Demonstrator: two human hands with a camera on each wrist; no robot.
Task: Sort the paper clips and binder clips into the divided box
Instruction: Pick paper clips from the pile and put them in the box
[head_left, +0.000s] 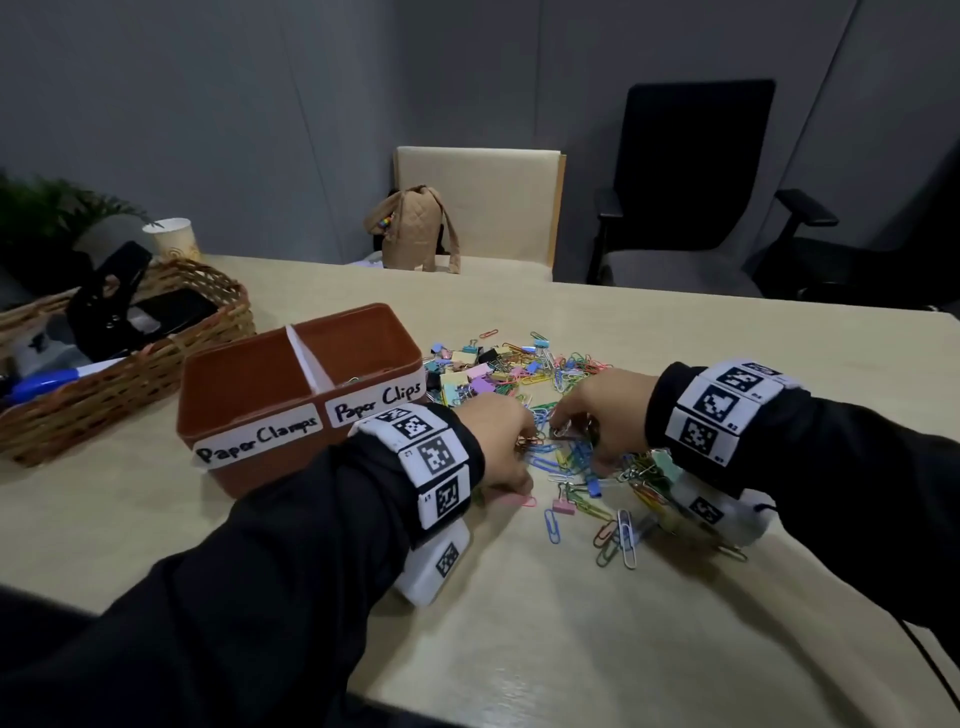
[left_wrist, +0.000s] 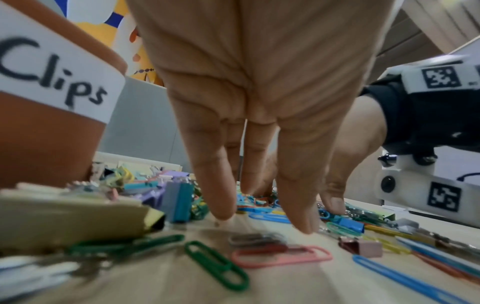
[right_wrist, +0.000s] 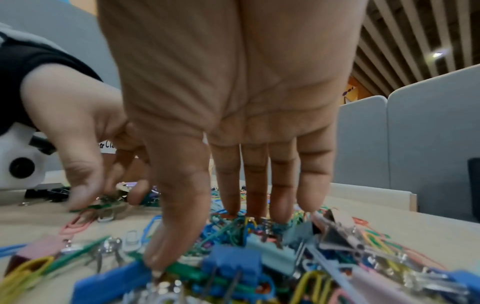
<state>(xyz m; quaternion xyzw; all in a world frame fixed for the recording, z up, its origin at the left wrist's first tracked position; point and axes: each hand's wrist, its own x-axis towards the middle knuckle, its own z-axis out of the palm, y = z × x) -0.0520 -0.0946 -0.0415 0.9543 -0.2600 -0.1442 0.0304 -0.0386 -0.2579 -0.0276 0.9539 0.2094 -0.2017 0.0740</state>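
The brown divided box (head_left: 301, 395) stands left of the hands, labelled "Paper Clamps" on the left half and "Paper Clips" on the right; its corner (left_wrist: 46, 144) fills the left wrist view. Coloured paper clips and binder clips (head_left: 519, 374) lie heaped on the table and spread toward me. My left hand (head_left: 527, 452) reaches down beside the box and pinches a few paper clips (right_wrist: 111, 201) between thumb and fingers. My right hand (right_wrist: 221, 232) has straight fingers dug into the heap, its thumb pressing a green clip. A pink paper clip (left_wrist: 280, 257) and a green one (left_wrist: 215, 265) lie loose below the left hand.
A wicker basket (head_left: 119, 364) with markers and black items sits at the far left, a paper cup (head_left: 174, 239) behind it. Beyond the beige table (head_left: 571, 623) are a cream chair with a tan bag (head_left: 415, 228) and a black office chair (head_left: 691, 182).
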